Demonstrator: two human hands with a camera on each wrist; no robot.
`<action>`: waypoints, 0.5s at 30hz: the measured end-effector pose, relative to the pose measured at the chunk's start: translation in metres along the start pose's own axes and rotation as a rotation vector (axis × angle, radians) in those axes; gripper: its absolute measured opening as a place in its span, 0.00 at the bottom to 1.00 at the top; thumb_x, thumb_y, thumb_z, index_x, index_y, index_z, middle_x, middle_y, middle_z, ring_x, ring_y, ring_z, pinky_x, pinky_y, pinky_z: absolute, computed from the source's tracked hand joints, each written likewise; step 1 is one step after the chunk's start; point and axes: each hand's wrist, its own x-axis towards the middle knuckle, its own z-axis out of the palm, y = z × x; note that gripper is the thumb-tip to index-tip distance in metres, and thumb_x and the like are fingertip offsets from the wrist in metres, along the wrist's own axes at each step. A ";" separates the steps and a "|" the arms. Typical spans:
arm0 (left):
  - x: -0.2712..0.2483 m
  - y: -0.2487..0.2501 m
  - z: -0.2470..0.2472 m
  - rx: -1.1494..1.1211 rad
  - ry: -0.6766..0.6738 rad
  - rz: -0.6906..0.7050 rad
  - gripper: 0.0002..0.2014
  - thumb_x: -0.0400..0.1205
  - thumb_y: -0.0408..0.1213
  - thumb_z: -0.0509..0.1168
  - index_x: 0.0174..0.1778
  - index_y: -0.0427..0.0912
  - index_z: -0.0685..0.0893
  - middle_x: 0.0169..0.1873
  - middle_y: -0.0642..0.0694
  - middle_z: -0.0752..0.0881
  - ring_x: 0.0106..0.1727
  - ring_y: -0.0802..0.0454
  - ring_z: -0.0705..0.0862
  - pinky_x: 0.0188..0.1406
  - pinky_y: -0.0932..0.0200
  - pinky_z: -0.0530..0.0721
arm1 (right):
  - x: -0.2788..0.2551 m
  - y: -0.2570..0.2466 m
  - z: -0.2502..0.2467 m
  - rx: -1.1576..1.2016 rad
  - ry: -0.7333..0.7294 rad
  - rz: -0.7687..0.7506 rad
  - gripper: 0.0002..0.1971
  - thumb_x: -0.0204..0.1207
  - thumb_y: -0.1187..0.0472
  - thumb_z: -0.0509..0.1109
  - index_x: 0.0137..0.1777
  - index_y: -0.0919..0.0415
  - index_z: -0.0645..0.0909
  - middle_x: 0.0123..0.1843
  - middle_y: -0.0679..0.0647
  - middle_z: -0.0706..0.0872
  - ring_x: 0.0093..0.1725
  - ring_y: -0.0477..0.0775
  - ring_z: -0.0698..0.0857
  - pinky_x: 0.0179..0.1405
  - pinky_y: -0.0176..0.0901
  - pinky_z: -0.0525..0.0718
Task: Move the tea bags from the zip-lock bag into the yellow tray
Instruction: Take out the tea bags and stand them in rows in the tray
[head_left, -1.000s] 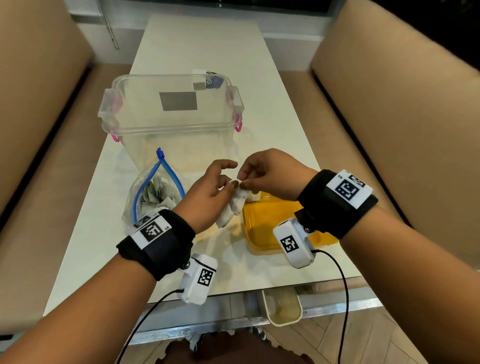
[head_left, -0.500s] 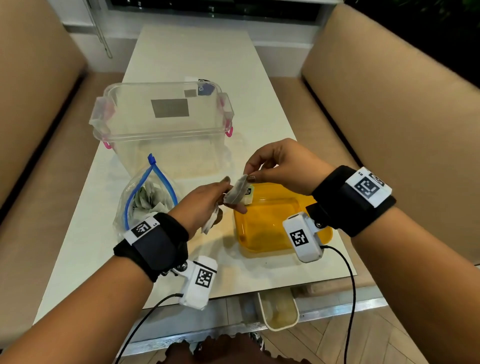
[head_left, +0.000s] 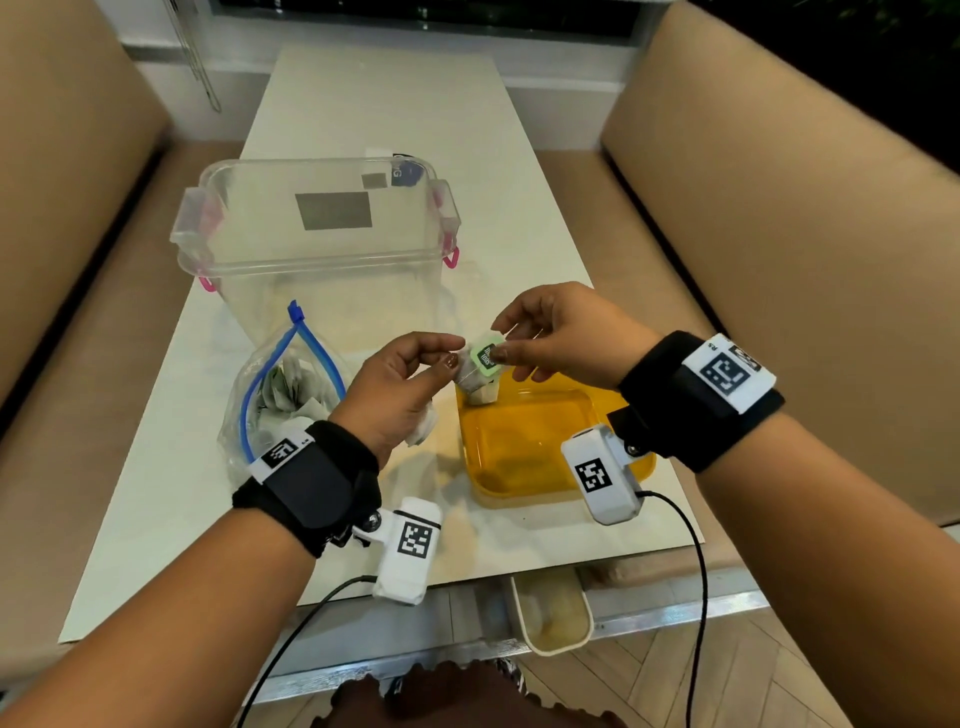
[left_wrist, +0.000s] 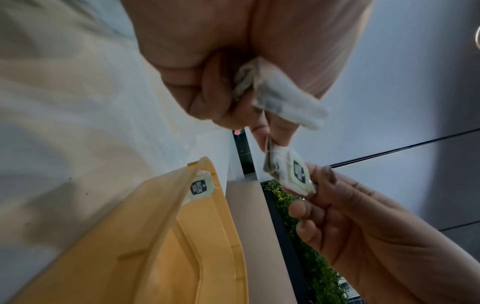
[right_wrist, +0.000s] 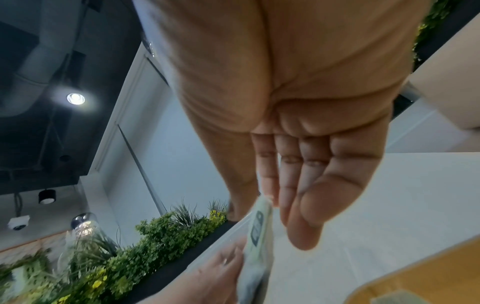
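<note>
fingers (head_left: 498, 355) on half-hidden tea bag (head_left: 470, 383)

The scene in the head view is evenly and brightly lit, and soft, faint shadows are cast beneath the forearms onto the pale, glossy rectangular worktop (head_left: 363, 104). Straight edges are bowed outward toward the frame borders by the wide lens. In the left wrist view, the near skin is blurred and washed out, and the translucent yellow plastic tray (left_wrist: 182, 257) is rendered soft. In the right wrist view, a round recessed ceiling lamp (right_wrist: 75, 99) is surrounded by flare, and the foreground is blurred.
</note>
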 end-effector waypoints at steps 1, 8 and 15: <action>0.001 -0.002 -0.001 0.017 0.010 0.017 0.10 0.83 0.29 0.63 0.58 0.38 0.83 0.46 0.41 0.82 0.17 0.67 0.75 0.17 0.73 0.70 | 0.001 0.001 0.002 -0.017 0.001 0.011 0.10 0.75 0.60 0.74 0.54 0.62 0.83 0.40 0.56 0.91 0.35 0.49 0.90 0.35 0.40 0.89; -0.002 -0.005 -0.002 0.174 -0.031 0.032 0.03 0.80 0.33 0.69 0.47 0.44 0.86 0.44 0.49 0.84 0.24 0.70 0.77 0.30 0.65 0.70 | 0.005 0.000 0.002 -0.099 0.074 -0.054 0.03 0.77 0.62 0.72 0.48 0.60 0.86 0.37 0.53 0.90 0.33 0.47 0.89 0.31 0.33 0.85; 0.001 -0.021 -0.001 0.514 0.064 0.014 0.06 0.78 0.42 0.72 0.44 0.45 0.83 0.39 0.53 0.84 0.39 0.58 0.80 0.37 0.66 0.75 | 0.019 0.004 0.003 -0.375 0.073 -0.054 0.01 0.76 0.62 0.72 0.46 0.56 0.85 0.35 0.46 0.85 0.34 0.47 0.86 0.35 0.33 0.80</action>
